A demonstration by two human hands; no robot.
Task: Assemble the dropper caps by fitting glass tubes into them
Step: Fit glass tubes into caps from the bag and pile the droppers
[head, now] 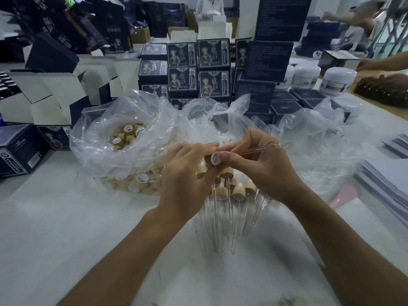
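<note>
My left hand holds a wooden dropper cap with its white-lined opening turned toward me. My right hand pinches a clear glass tube that runs from the cap's mouth up to the right. Both hands meet at the middle of the table. Below them lies a pile of assembled droppers, wooden caps at the top, glass tubes pointing toward me. A clear plastic bag at the left holds several loose wooden caps.
Stacked dark blue printed boxes stand behind the bags. Open white cartons sit at the left, white jars at the back right, a paper stack at the right. Other people work at the far side.
</note>
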